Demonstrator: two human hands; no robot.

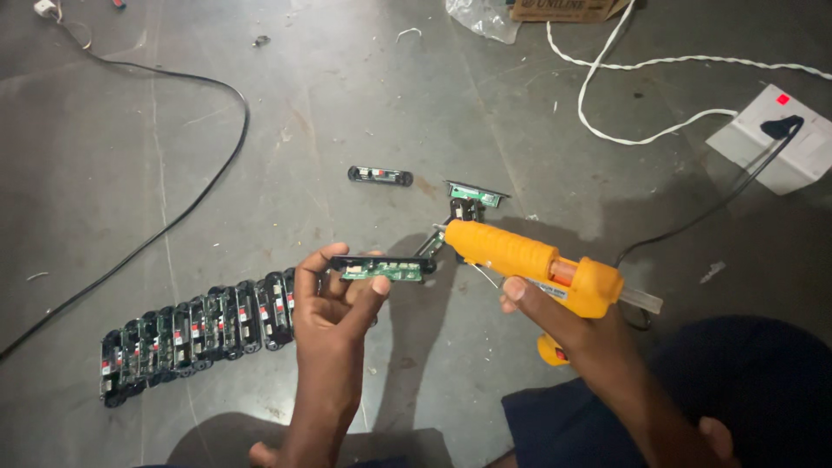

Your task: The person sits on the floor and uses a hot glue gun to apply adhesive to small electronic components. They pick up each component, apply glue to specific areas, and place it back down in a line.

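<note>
My left hand [334, 299] grips a small black panel with a green circuit board [382, 268], held level over the floor. My right hand [568, 325] holds an orange glue gun [529, 260], its metal nozzle pointing left and almost touching the right end of that board. A clear glue stick pokes out of the gun's back end. A long row of several finished black boards [195, 334] lies on the floor at the left, just beside my left wrist.
One black panel [380, 176] and another green board [472, 198] lie on the grey floor farther off. A black cable [186, 204] curves at left. A white cord [637, 65], a white socket box [776, 139] and a cardboard box [563, 9] sit at the top right.
</note>
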